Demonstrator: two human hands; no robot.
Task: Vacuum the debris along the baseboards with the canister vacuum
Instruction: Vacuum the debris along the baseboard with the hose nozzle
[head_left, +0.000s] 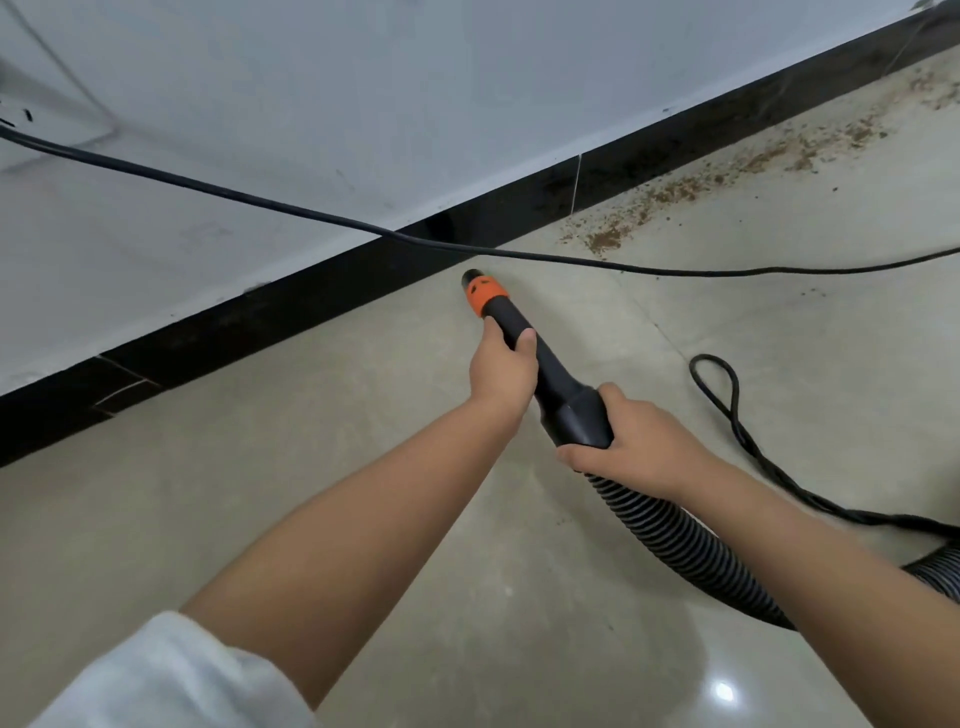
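Two bare arms are reaching forward, both hands gripping a black vacuum nozzle over a pale floor.

Nearest, a white sleeve is covering the left upper arm. Left hand is wrapping its fingers around the nozzle just behind its orange collar; right hand is clasping the wider end where the ribbed hose joins. Nozzle tip is pointing at the black baseboard. Brown debris is lying along the baseboard, farther right. A black cord is hanging across.
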